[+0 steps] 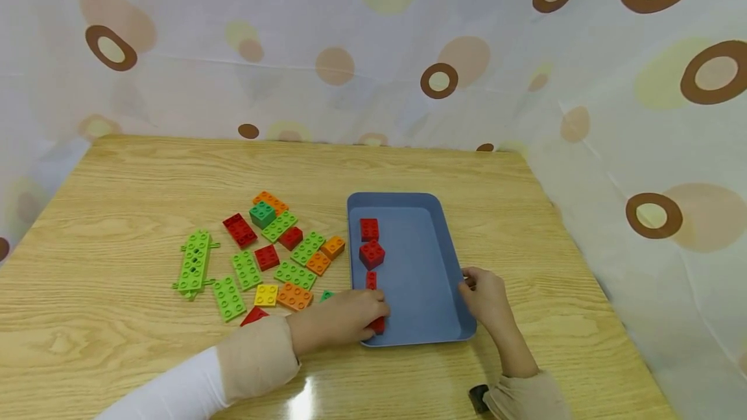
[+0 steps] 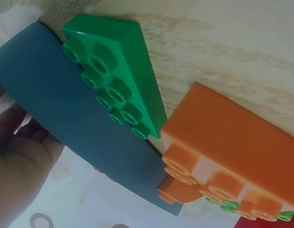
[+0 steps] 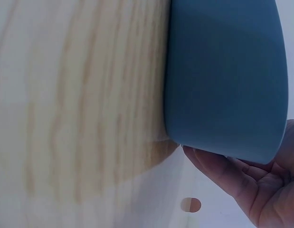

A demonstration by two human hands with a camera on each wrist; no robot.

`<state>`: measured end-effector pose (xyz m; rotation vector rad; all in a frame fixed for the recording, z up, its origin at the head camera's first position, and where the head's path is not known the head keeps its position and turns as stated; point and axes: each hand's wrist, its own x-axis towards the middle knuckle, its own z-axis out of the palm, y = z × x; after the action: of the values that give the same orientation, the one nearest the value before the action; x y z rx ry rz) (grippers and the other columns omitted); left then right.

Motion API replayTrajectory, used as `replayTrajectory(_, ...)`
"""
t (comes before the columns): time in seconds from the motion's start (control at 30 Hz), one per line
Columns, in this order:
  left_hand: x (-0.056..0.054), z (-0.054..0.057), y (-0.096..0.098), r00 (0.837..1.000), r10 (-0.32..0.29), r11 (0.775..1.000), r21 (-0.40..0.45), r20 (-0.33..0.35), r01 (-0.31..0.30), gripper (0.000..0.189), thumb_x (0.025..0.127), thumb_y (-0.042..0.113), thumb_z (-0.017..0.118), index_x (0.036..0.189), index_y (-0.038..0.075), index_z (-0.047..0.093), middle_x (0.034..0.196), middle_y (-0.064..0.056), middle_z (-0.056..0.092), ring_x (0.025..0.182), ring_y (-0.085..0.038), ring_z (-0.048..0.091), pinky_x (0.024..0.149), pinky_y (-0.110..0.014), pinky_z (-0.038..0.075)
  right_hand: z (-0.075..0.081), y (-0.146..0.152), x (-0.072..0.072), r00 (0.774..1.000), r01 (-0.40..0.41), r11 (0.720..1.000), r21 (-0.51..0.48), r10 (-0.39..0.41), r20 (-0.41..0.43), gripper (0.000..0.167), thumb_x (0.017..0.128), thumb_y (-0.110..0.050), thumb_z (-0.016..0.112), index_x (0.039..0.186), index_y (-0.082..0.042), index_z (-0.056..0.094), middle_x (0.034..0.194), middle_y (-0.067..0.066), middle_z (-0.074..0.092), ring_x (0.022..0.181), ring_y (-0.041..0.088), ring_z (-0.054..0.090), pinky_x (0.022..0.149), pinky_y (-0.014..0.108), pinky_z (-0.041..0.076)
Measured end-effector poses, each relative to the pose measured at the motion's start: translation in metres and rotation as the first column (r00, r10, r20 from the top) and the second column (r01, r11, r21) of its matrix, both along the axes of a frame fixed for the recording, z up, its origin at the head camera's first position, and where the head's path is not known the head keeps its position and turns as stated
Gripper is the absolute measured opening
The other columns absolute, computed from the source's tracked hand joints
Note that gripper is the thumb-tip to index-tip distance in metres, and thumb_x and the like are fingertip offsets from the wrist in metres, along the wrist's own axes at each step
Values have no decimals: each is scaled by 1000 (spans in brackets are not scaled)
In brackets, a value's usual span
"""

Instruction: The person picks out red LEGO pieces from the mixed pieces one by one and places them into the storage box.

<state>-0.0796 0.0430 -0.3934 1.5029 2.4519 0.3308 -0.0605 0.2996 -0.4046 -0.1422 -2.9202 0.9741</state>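
A shallow blue-grey tray (image 1: pixel 417 264) lies on the table, with several red bricks along its left side, among them one red brick (image 1: pixel 371 254) turned at an angle. Reaching over the tray's near-left rim, my left hand (image 1: pixel 355 316) has its fingers curled around a red brick (image 1: pixel 378 325) in that corner. In the left wrist view the tray wall (image 2: pixel 90 109) hides this brick. My right hand (image 1: pixel 486 293) grips the tray's right rim between thumb and fingers. The right wrist view has the right hand (image 3: pixel 260 190) at the tray's outer wall (image 3: pixel 222 80).
Left of the tray are scattered bricks: lime-green (image 1: pixel 228 299), orange (image 1: pixel 294 296), yellow (image 1: pixel 266 295) and dark red (image 1: pixel 240 230). A long lime-green piece (image 1: pixel 194 263) lies farther left. Close against the tray's left side is a green brick (image 2: pixel 113 71). A patterned cloth (image 1: pixel 280 50) hangs behind the table.
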Motion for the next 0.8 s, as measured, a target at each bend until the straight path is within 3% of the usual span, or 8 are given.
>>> replayTrajectory(0.2, 1, 1, 2, 999, 0, 999, -41, -35, -1, 20, 80, 17, 72, 99, 12, 67, 87, 1, 58, 75, -7, 55, 66, -15, 46, 11, -6, 2, 997, 18, 1000, 12, -19, 79, 28, 82, 4, 54, 106, 17, 60, 84, 25, 67, 77, 32, 65, 61, 35, 54)
replayTrajectory(0.5, 1, 0, 3, 1000, 6, 998, -66, -29, -8, 22, 82, 19, 70, 102, 12, 66, 89, 1, 60, 77, -7, 54, 68, -15, 46, 13, -9, 2, 997, 25, 999, 34, -27, 75, 28, 80, 5, 52, 104, 18, 61, 80, 24, 66, 72, 28, 63, 59, 33, 52)
replayTrajectory(0.63, 1, 2, 0, 998, -15, 999, -37, -61, 13, 20, 85, 22, 67, 102, 11, 66, 90, 0, 59, 79, -8, 55, 70, -15, 47, 14, -10, 2, 996, 20, 999, 28, -22, 89, 29, 82, 4, 53, 106, 18, 60, 81, 24, 66, 71, 26, 62, 58, 31, 51)
replayTrajectory(0.8, 3, 10, -8, 994, -18, 998, 58, -111, 24, 20, 89, 23, 62, 103, 9, 65, 96, -3, 59, 86, -12, 56, 76, -18, 49, 13, -8, 1, 994, 23, 999, 32, -26, 109, 30, 83, 3, 52, 108, 17, 59, 85, 25, 66, 73, 25, 62, 58, 29, 50)
